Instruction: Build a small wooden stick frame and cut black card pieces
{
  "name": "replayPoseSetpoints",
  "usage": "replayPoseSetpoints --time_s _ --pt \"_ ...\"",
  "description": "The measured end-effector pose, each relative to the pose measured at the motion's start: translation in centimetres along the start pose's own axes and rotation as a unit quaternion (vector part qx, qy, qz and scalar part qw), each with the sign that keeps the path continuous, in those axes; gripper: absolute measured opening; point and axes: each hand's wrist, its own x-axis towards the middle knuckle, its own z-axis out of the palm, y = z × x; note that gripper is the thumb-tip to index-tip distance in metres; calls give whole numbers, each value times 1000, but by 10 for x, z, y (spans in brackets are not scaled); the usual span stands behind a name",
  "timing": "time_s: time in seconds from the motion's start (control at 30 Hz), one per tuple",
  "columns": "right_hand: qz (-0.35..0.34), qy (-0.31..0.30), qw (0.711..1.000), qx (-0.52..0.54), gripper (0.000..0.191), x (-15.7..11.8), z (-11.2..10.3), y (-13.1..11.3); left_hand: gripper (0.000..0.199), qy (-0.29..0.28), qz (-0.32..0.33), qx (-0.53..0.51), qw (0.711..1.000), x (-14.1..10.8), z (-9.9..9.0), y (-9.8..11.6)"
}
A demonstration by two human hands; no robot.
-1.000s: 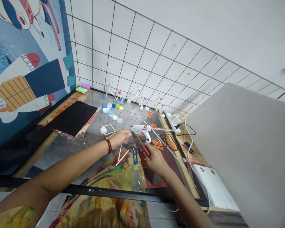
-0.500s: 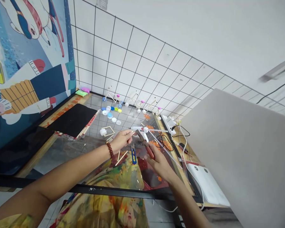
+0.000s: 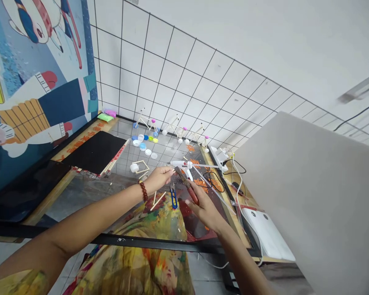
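My left hand (image 3: 161, 177) is closed, pinching a short pale wooden stick (image 3: 173, 171) whose end barely shows past the fingertips. In my right hand (image 3: 204, 205) is a knife with a reddish-brown handle (image 3: 192, 194) and a dark flat blade (image 3: 181, 175). The blade's tip is right by the stick end; whether they touch is hard to tell. Blue-handled thread snips (image 3: 174, 198) lie on the glass tabletop just below, beside two joined pale sticks (image 3: 158, 201). Behind the blade rests a white glue gun (image 3: 184, 165).
Several plastic bottle caps (image 3: 142, 146) lie farther back, near a stick frame with a white cap (image 3: 134, 167). Small stick structures (image 3: 172, 128) stand along the wire grid. A black board (image 3: 95, 151) is on the left; a power strip (image 3: 218, 157) with cables runs along the right.
The knife blade has shifted slightly and both hands stay close together with the same holds. The whole view has tilted a little.
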Motion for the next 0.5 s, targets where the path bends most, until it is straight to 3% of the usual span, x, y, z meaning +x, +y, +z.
replayPoseSetpoints --time_s 0.27,0.5 --pt "3 -30 1000 2 63 -2 -4 4 28 -1 -7 13 1000 1 -1 -1" --pt "1 -68 998 9 64 -7 -8 10 29 -44 -16 52 998 0 -5 -1"
